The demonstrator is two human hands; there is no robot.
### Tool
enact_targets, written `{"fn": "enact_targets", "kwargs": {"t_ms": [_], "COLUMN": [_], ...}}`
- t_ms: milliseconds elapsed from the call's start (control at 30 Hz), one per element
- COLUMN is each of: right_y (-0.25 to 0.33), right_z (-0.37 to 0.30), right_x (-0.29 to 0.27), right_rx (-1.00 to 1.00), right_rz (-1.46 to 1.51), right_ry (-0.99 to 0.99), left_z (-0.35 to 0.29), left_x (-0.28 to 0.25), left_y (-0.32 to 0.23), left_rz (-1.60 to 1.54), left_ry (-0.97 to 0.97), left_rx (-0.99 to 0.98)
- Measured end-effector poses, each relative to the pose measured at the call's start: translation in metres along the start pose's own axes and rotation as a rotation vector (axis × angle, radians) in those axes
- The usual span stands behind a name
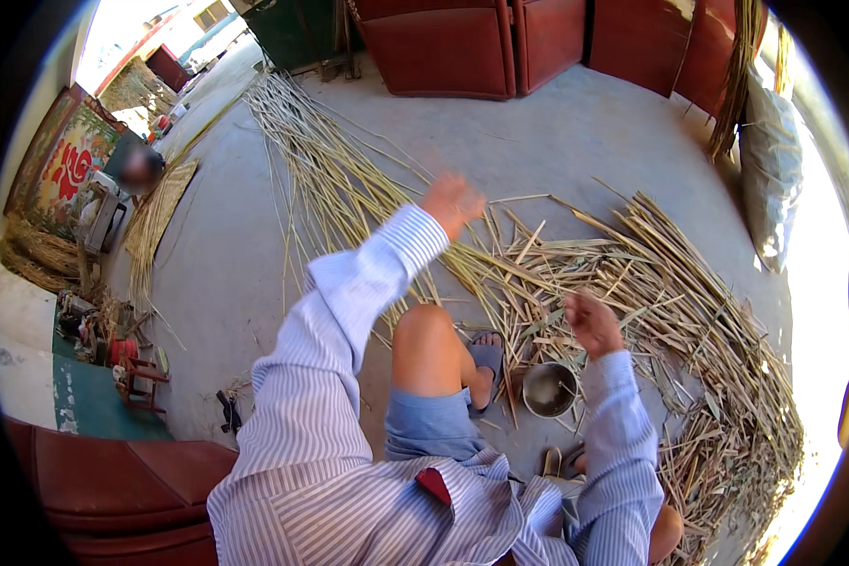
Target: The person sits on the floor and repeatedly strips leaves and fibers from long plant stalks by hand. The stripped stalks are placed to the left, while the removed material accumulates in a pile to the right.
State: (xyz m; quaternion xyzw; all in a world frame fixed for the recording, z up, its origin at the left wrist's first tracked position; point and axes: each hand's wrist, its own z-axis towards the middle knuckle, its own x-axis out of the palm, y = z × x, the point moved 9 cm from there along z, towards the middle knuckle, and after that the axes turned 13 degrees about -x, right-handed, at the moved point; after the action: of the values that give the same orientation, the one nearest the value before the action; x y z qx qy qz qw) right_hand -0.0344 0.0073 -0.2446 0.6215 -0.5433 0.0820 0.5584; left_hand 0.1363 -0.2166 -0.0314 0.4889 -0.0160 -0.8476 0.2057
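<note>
My left hand (455,203) is stretched forward over the fanned bundle of long greenish-yellow reed stalks (349,170). Motion smears its fingers, so I cannot tell whether they grip any stalk. Closer to my body on the right, my right hand (592,323) has its fingers curled together. A thin stalk (528,274) runs up to those fingertips and looks pinched there. Below that hand lies the inner edge of a large heap of short, dry split reeds and husks (670,274).
A metal pot (549,390) with liquid stands near my sandalled foot (486,363). Red sofas (434,47) line the far side. A pale sack (772,170) leans at right. A small wooden stool (141,382) and a woven mat (160,212) are at left.
</note>
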Motion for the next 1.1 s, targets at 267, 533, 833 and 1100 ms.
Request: {"fn": "enact_targets", "kwargs": {"t_ms": [267,533,833,1100], "right_y": [-0.078,0.075,0.052,0.008], "right_z": [0.031,-0.029,0.019,0.005], "right_x": [0.008,-0.343,-0.250,-0.356], "right_rx": [0.139,-0.057,-0.440,0.028], "right_rz": [-0.268,-1.673,-1.907,-2.412], "right_ry": [0.170,-0.517,-0.080,0.374], "left_z": [-0.004,0.004,0.034,0.037], "left_x": [0.048,0.052,0.045,0.069], "left_y": [-0.193,-0.216,-0.234,-0.261], "left_rz": [-0.552,-0.602,-0.554,-0.511], "left_ry": [0.646,0.718,0.789,0.964], "left_rx": [-0.050,0.073,0.128,0.123]}}
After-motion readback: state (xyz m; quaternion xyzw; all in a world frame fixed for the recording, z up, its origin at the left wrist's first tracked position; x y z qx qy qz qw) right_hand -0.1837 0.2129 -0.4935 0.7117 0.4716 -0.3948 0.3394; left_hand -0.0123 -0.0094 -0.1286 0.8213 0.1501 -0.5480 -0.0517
